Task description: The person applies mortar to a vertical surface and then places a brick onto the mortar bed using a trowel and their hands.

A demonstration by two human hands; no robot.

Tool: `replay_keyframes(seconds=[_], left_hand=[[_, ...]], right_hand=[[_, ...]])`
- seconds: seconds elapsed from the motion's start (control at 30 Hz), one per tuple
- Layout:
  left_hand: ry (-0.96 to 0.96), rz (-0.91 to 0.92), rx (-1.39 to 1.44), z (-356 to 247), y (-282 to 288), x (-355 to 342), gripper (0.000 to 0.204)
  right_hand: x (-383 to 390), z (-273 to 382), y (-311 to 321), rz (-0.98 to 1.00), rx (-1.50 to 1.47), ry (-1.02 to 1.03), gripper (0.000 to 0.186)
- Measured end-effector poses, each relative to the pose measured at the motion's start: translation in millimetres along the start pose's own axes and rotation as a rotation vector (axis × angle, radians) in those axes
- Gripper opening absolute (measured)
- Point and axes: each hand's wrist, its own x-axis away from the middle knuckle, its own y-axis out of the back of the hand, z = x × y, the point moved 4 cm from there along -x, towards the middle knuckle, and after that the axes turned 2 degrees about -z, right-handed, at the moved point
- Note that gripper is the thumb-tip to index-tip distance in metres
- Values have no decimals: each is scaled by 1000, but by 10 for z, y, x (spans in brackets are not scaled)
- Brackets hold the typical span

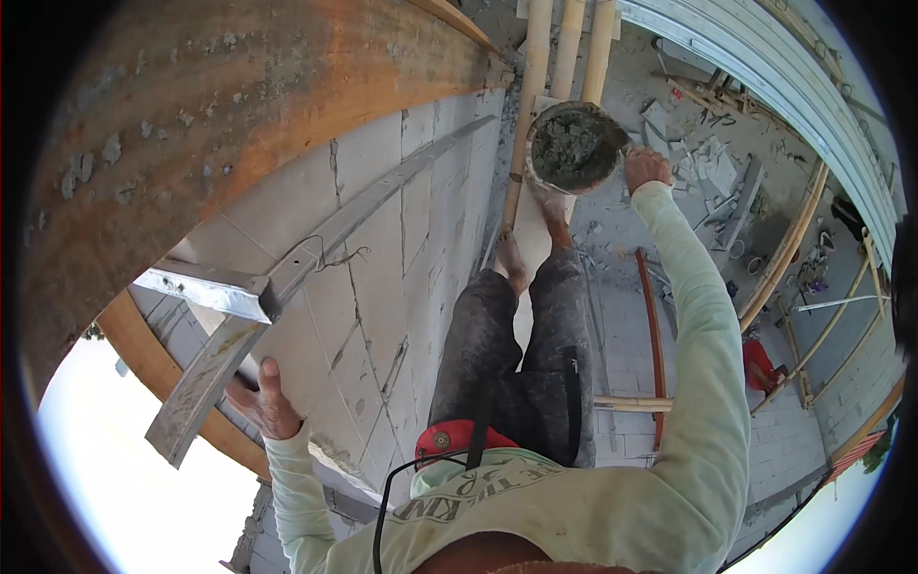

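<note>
My right hand point(647, 169) is closed at the right-hand rim of a round bucket point(613, 174), in front of my feet. Lumpy grey wet mortar point(571, 145) fills much of the bucket. My left hand point(268, 402) is out to the left at the block wall point(330, 402), thumb raised and apart from the fingers. It is beside the lower end of a metal channel point(208, 383) and holds nothing that I can make out. Part of its fingers is hidden.
Bamboo poles point(535, 81) and a pale board point(523, 320) run under my bare feet, high above a floor with broken block pieces point(712, 167). A rusty, mortar-spattered panel point(239, 115) looms at upper left. A metal bracket point(206, 287) juts from the channel. Corrugated metal sheeting point(813, 91) curves at upper right.
</note>
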Motion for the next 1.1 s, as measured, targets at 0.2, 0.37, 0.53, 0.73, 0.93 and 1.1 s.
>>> replay_keyframes(seconds=[0.2, 0.37, 0.53, 0.73, 0.93, 1.1], left_hand=[[-231, 33, -287, 254, 132, 46, 83], [-784, 230, -796, 199, 245, 101, 90], [-65, 67, -98, 684, 695, 58, 86], [35, -92, -97, 698, 678, 186, 79], [-205, -58, -425, 760, 795, 136, 79], [-83, -89, -319, 705, 769, 181, 81]], right_hand=[[-735, 627, -766, -28, 135, 16, 22], [-802, 553, -979, -11, -139, 42, 25], [-707, 523, -1035, 95, -253, 119, 23], [-785, 435, -1034, 77, -333, 116, 20], [-544, 580, -1175, 191, -370, 107, 21], [-583, 646, -1389, 194, -406, 64, 28]])
